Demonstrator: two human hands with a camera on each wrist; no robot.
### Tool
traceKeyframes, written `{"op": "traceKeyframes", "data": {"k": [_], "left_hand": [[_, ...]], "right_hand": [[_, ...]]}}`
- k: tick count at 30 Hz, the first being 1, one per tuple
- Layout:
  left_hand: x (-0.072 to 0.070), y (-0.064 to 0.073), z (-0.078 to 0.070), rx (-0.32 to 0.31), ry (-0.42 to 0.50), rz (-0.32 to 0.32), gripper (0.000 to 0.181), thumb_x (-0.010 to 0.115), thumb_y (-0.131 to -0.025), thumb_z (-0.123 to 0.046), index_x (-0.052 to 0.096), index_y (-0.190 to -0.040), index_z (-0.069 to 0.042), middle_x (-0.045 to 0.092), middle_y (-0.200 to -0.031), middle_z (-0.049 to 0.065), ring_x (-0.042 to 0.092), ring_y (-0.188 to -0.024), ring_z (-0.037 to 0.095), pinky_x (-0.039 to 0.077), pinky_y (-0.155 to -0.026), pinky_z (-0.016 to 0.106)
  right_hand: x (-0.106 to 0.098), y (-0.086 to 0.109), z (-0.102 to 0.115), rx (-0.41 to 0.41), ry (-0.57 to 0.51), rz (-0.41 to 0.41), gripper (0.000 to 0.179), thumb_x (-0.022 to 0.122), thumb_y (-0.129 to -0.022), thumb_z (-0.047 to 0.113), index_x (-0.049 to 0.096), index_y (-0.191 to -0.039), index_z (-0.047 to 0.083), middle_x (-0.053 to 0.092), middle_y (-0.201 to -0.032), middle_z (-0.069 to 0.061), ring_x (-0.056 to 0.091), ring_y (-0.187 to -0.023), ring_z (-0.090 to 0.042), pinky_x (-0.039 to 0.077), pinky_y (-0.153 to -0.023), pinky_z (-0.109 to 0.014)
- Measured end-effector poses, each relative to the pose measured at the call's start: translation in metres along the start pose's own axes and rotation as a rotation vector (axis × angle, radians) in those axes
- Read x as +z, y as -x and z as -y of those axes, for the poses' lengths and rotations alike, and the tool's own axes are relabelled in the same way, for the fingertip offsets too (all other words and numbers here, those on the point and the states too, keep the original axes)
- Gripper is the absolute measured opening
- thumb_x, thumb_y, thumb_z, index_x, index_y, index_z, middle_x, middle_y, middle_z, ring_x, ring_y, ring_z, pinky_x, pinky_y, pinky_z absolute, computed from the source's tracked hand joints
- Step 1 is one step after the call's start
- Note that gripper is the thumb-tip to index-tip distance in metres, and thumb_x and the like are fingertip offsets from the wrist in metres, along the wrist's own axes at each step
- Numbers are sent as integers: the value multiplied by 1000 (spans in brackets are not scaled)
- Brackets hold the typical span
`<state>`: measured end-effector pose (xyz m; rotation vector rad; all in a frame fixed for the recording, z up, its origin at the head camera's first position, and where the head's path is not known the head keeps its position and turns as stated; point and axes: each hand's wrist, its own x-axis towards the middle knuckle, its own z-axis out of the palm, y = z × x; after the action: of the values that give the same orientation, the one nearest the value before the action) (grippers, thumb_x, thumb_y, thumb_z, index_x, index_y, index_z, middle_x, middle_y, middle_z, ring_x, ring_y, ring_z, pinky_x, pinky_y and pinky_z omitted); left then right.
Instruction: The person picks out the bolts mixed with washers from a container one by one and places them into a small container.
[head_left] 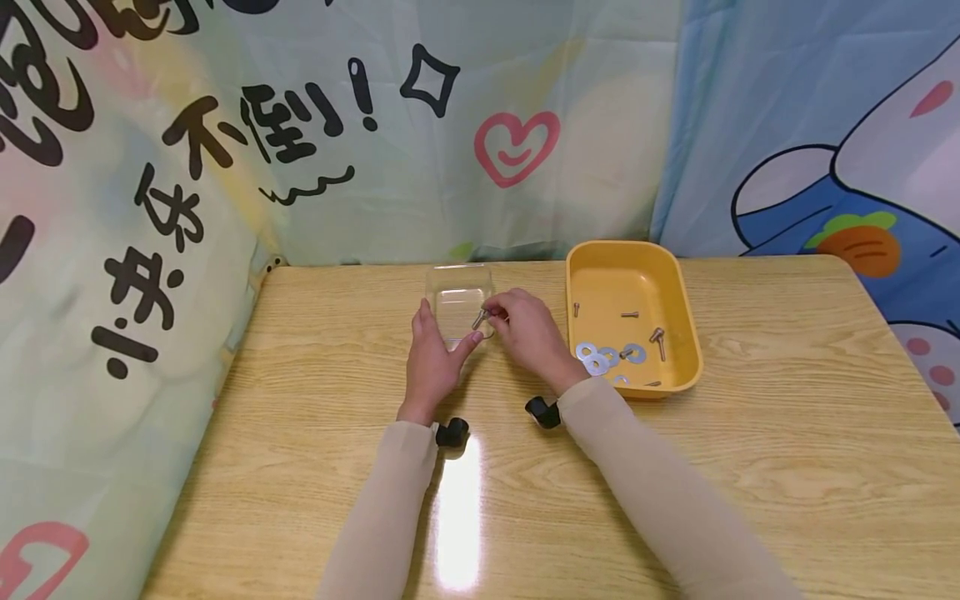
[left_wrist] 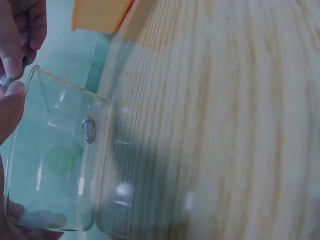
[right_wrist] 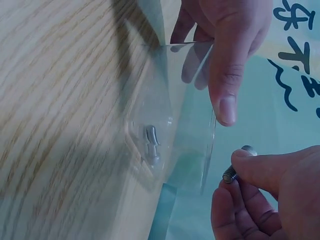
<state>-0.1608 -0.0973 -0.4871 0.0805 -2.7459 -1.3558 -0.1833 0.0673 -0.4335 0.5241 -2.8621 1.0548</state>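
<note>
My left hand [head_left: 433, 364] grips the near left side of a clear plastic box [head_left: 457, 302], thumb by the rim and fingers around the outer wall in the right wrist view. Between the thumb and fingers of my right hand [head_left: 529, 335] a metal bolt [right_wrist: 230, 173] is pinched, its threaded end showing. That bolt is close beside the box's rim, near the left thumb. Inside the box, low by the bottom, lies another short bolt [left_wrist: 89, 130], also visible through the clear wall in the right wrist view.
A yellow tray [head_left: 692, 333] stands right of the box, near the table's back edge. It holds several flat washers [head_left: 597, 364] and loose bolts [head_left: 661, 343]. A printed cloth [head_left: 600, 150] hangs behind the wooden table [head_left: 315, 467], with another stretch along its left side.
</note>
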Motion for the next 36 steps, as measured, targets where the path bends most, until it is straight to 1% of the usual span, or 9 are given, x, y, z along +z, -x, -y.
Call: {"op": "traceKeyframes", "data": {"k": [8, 16, 21, 25, 30, 36], "left_hand": [[0, -1, 1, 14, -10, -9, 106, 71, -91, -49, 10, -159, 4, 24, -160, 25, 49, -129, 46, 42, -106, 53], [1, -1, 2, 20, -12, -15, 106, 72, -91, -49, 11, -158, 5, 24, -160, 25, 49, -130, 45, 42, -106, 53], [1, -1, 2, 21, -15, -17, 105, 72, -91, -49, 11, -158, 5, 25, -159, 25, 48, -130, 45, 42, -106, 53], [1, -1, 2, 14, -23, -10, 105, 71, -91, -49, 10, -159, 4, 24, -160, 25, 48, -131, 44, 42, -106, 52], [1, -1, 1, 6, -32, -1, 104, 70, -92, -49, 9, -159, 4, 23, -161, 24, 48, -131, 44, 42, -106, 51], [0, 0, -1, -4, -25, 0, 104, 70, -92, -48, 9, -159, 3, 23, -161, 23, 49, -130, 44, 41, -106, 52]], "right_hand": [[8, -5, 1, -32, 15, 12, 19, 66, -98, 7, 73, -114, 0, 68, -109, -14, 63, -98, -28, 52, -87, -41], [11, -8, 1, -19, 16, 32, 18, 66, -97, 6, 73, -113, 1, 69, -110, -13, 64, -100, -27, 52, -90, -41], [11, -9, 0, -26, 9, 40, 16, 67, -96, 4, 73, -110, 1, 71, -106, -12, 66, -97, -26, 53, -88, -40], [10, -10, -1, -42, 24, 41, 15, 67, -95, 3, 74, -108, 1, 72, -104, -11, 68, -94, -25, 54, -86, -39], [9, -10, -2, -52, 42, 34, 16, 69, -94, 2, 75, -109, 1, 73, -103, -11, 68, -92, -25, 54, -85, -39], [11, -9, -3, -55, 32, 24, 15, 69, -94, 1, 74, -108, 1, 73, -100, -11, 67, -91, -24, 54, -84, -39]]}}
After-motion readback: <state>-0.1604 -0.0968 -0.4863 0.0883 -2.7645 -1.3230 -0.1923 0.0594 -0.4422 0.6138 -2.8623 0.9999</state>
